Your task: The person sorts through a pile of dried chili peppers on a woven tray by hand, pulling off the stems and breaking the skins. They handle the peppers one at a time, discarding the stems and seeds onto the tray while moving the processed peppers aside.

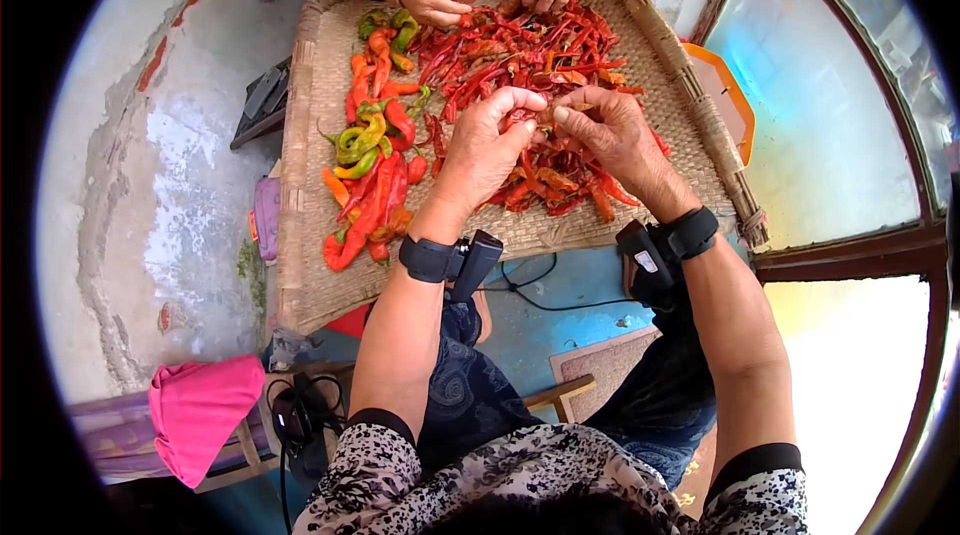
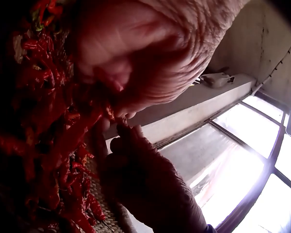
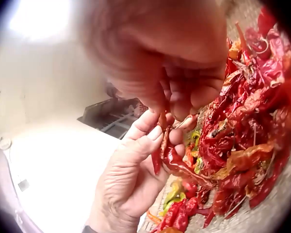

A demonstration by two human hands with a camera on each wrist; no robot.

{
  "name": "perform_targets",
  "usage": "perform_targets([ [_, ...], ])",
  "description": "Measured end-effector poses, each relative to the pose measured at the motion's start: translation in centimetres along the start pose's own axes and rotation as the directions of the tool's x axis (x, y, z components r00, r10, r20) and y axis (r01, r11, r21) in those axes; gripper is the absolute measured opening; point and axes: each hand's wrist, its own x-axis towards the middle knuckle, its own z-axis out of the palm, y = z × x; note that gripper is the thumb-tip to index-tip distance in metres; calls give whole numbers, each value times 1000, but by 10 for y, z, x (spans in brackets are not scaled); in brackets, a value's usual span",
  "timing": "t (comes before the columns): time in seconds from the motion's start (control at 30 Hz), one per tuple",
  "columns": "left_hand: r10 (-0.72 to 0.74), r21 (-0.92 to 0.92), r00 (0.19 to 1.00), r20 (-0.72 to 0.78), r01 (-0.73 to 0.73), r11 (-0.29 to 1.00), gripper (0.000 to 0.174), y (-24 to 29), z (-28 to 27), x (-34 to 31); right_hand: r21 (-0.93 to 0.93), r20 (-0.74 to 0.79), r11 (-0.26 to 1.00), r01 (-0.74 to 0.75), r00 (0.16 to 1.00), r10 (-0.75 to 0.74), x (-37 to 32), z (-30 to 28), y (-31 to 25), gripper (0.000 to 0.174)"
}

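Note:
Red dried peppers [image 1: 560,175] lie heaped on a woven tray [image 1: 310,115]. Above the heap, the left hand [image 1: 485,150] grips a red pepper [image 1: 518,119], which the right wrist view shows between thumb and fingers of the left hand [image 3: 128,177]. Close against it, the right hand [image 1: 620,140] pinches the stem end of that pepper with thumb and fingertips. In the left wrist view the left hand [image 2: 145,53] is large and near, the right hand [image 2: 150,184] dark below it, their fingertips meeting at the pepper.
Fresh red and green peppers [image 1: 375,190] lie on the tray's left side. Across the tray, another person's hands [image 1: 435,1] touch the heap. A window [image 1: 820,105] stands at the right, a pink cloth [image 1: 205,415] at the lower left, and a black cable [image 1: 570,308] below the tray.

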Motion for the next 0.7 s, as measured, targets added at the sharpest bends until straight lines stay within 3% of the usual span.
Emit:
perform_targets([
  [0.03, -1, 2, 1000, -1, 1, 1000, 21, 0, -1, -1, 87, -51, 996, -17, 998, 22, -3, 2, -12, 21],
  [0.13, -36, -1, 999, -18, 36, 999, 21, 4, -2, -1, 99, -108, 994, -36, 993, 47, -2, -6, -12, 20],
  [0.23, -66, -41, 992, -106, 62, 997, 22, 0, -12, 1, 51, -275, 995, 83, 959, -66, -3, -31, -11, 19],
  [0.3, -37, -57, 989, -144, 28, 998, 22, -7, -18, 3, -126, -448, 978, 167, 870, -206, -1, -61, -6, 19],
  [0.37, -37, -64, 987, -158, 28, 998, 23, -5, -20, 3, -324, -612, 932, 163, 716, -338, -2, -92, -5, 20],
  [0.4, -53, -111, 984, -172, 34, 993, 23, -4, -20, 2, -394, -685, 909, 133, 617, -387, -3, -104, -4, 20],
  [0.47, -67, -158, 981, -185, 37, 987, 23, -2, -19, 2, -493, -744, 865, -93, 560, -364, -6, -134, 6, 22],
  [0.5, -90, -221, 979, -181, 49, 974, 23, 0, -19, 2, -611, -714, 739, -285, 602, -358, -11, -135, 3, 27],
  [0.53, -115, -282, 978, -176, 62, 957, 24, 2, -19, 1, -610, -714, 739, -285, 602, -357, -14, -131, 5, 27],
  [0.6, -112, -314, 980, -163, 56, 948, 24, 4, -17, 0, -877, -481, 334, -347, 614, -626, -15, -113, 10, 34],
  [0.63, -106, -346, 983, -150, 48, 937, 25, 5, -15, 0, -831, -518, 479, -283, 709, -479, -15, -90, -5, 42],
  [0.67, -106, -346, 983, -148, 49, 937, 25, 6, -13, 0, -819, -391, 572, -43, 771, -502, -11, -72, -7, 39],
  [0.7, -104, -344, 984, -146, 48, 938, 25, 7, -12, 0, -582, -318, 812, 31, 911, -263, -10, -51, -13, 38],
])
